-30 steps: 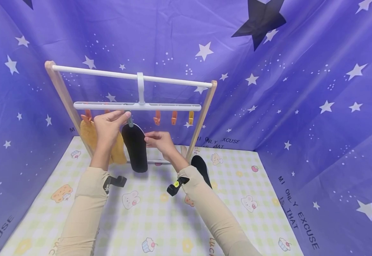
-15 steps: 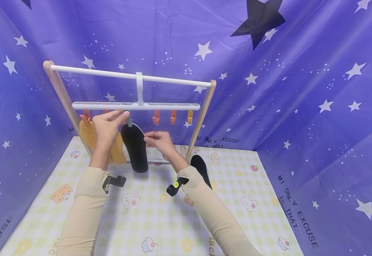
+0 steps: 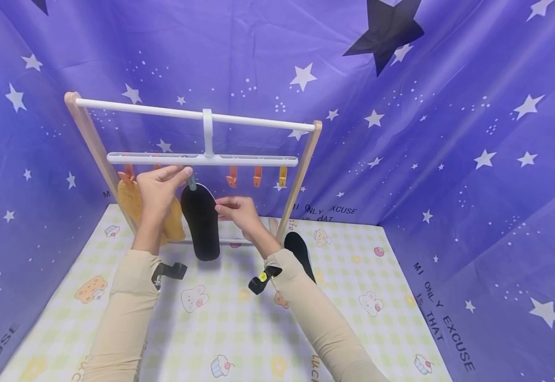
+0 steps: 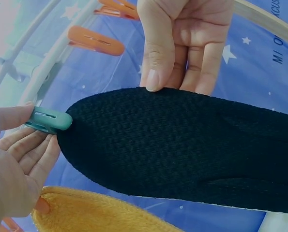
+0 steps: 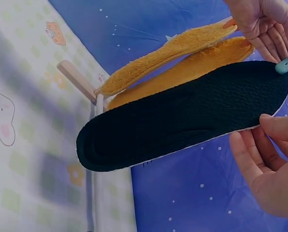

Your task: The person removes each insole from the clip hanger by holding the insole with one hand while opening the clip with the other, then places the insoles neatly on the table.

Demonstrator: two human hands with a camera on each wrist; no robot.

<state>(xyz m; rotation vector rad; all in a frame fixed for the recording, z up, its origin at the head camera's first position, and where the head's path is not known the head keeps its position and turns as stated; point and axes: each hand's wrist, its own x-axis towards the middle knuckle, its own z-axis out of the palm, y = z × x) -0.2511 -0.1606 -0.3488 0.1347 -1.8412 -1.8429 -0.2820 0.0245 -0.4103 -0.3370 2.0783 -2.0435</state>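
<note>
A black insole [image 3: 201, 225] hangs toe-up below the white hanger [image 3: 253, 159]. At its upper end sits a teal clip [image 4: 51, 120], which my left hand [image 3: 157, 192] pinches between thumb and fingers. The clip's tip meets the insole's edge in the left wrist view. My right hand [image 3: 241, 213] pinches the insole's right edge, thumb on the dark face [image 5: 274, 164]. Behind the left hand hang two yellow fuzzy insoles [image 5: 182, 53], partly covered by that hand in the head view and held by orange clips [image 3: 127, 174].
The hanger hooks over the top rail [image 3: 144, 109] of a wooden-sided rack [image 3: 301, 175]. Two orange clips [image 3: 257, 177] and a yellow clip [image 3: 283, 176] hang at the right. Another black insole [image 3: 298, 250] lies by the right forearm on the patterned tablecloth [image 3: 354, 339].
Both hands keep their places on the clip and insole. The black insole's lower end has tipped very slightly; the view has shifted a little.
</note>
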